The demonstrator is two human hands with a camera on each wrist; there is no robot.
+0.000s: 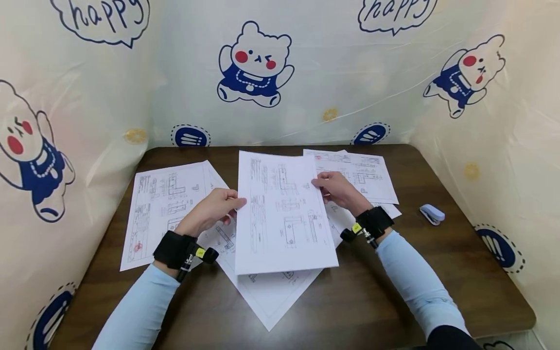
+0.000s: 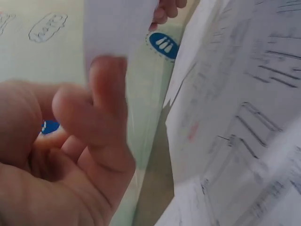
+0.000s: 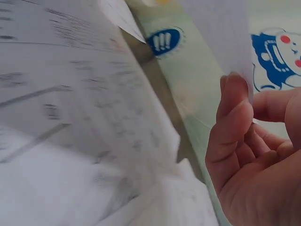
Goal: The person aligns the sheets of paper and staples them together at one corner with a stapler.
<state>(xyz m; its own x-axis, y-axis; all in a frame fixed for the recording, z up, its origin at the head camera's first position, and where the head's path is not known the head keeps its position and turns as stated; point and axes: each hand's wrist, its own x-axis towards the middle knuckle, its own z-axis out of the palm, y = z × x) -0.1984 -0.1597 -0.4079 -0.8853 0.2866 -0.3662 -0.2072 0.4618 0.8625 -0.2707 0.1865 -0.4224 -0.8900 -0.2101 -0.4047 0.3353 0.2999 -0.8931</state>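
Both hands hold up a white sheet of paper (image 1: 271,214) printed with technical drawings, raised over other sheets in the head view. My left hand (image 1: 214,206) pinches its left edge between thumb and fingers. At the upper right edge, my right hand (image 1: 339,188) pinches it the same way. Each wrist view shows the paper's blank underside, with the left fingers (image 2: 110,99) and the right fingers (image 3: 233,108) at its edge. Below lies another drawing sheet (image 1: 273,301), one corner pointing toward me. Whether the held paper is one sheet or several, I cannot tell.
More drawing sheets lie at the left (image 1: 146,209), one with a red mark, and an overlapping group of sheets (image 1: 376,184) is at the back right. A light purple stapler (image 1: 432,214) rests on the brown table (image 1: 472,282) at the right. Printed curtains (image 1: 323,63) surround the table.
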